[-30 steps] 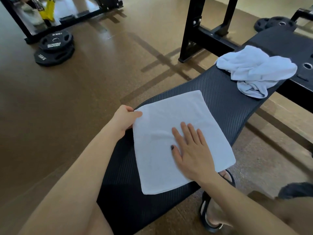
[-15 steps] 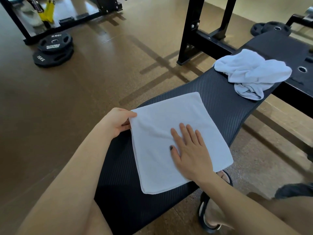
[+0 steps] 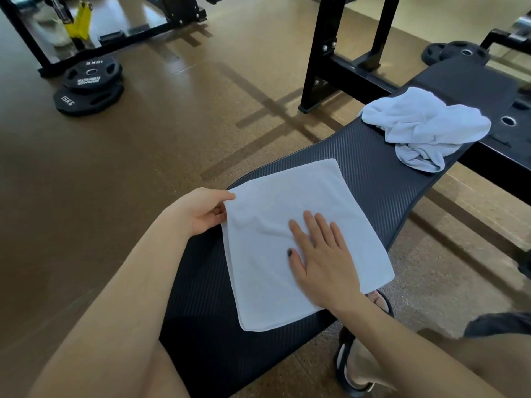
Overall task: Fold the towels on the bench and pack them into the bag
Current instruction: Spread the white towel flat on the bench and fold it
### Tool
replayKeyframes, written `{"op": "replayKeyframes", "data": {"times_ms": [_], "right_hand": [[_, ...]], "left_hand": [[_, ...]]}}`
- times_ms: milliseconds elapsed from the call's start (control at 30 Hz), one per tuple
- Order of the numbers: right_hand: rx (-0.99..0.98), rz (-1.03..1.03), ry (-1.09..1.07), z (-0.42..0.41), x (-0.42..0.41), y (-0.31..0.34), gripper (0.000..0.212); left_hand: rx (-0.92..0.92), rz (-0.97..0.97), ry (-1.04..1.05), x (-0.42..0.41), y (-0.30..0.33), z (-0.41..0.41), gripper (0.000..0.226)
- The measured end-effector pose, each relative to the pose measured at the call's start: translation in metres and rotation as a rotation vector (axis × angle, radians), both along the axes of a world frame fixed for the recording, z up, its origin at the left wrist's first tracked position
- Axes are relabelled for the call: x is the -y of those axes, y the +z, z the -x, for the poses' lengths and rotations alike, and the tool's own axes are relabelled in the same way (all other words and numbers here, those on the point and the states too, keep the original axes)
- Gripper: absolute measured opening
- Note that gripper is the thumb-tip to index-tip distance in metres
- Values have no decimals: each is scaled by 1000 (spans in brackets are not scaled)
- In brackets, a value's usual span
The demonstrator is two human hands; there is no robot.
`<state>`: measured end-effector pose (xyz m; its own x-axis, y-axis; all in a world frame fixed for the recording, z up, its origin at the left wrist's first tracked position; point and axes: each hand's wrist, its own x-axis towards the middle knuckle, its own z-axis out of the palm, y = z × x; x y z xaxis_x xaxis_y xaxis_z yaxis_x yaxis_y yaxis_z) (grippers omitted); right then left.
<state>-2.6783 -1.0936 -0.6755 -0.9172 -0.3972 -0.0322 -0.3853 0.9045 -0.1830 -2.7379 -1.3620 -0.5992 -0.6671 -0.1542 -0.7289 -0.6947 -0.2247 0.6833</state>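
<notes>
A white towel [image 3: 273, 214], folded into a flat square, lies on the black padded bench [image 3: 373, 179] in front of me. My left hand [image 3: 201, 211] pinches the towel's far left corner between thumb and fingers. My right hand [image 3: 319, 257] rests flat on the middle of the towel, fingers spread, pressing it down. A second white towel [image 3: 425, 124] lies crumpled in a heap farther along the bench to the right. No bag is in view.
Two black weight plates [image 3: 89, 87] are stacked on the brown floor at the far left. A black rack frame [image 3: 324, 53] stands behind the bench. My sandalled foot [image 3: 359, 360] is on the floor right of the bench.
My left hand has slid slightly back along the towel's left corner and small wrinkles have formed there. My right hand stays flat on the towel.
</notes>
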Motion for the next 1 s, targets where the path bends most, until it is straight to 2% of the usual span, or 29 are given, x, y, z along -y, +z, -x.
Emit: {"op": "replayKeyframes", "data": {"times_ms": [167,200,267,300,433,567,667,733,800,833,1000], "right_hand": [[3,8,1,0,0,1,62],[3,7,1,0,0,1,62],[5,5,1,0,0,1,62],[5,3,1,0,-1,1,62],[5,2,3,0,0,0,62],[-1,15,1,0,0,0,62],[7,-6,8,1,0,0,62],[8,-7,7,1,1,-1,63],[8,6,3,2,1,-2,64],[9,11,4,2,0,-3,65],[56,-4,11,5,0,0,71]], "left_hand": [[-54,51,122,0,-1,1,10],[-80,86,160,0,-1,1,17],[-115,185,231,1,-3,1,38],[-126,239,247,1,-4,-1,42],[-173,510,249,2,-11,-6,32],[-233,1008,0,1,-20,-14,27],[-493,1355,-290,-17,-23,-22,34],[-597,1433,-629,-37,-27,-35,53],[-546,1436,-915,-53,-40,-50,66],[-485,1426,-983,-57,-49,-57,69],[-321,1507,-951,-47,-57,-69,80]]}}
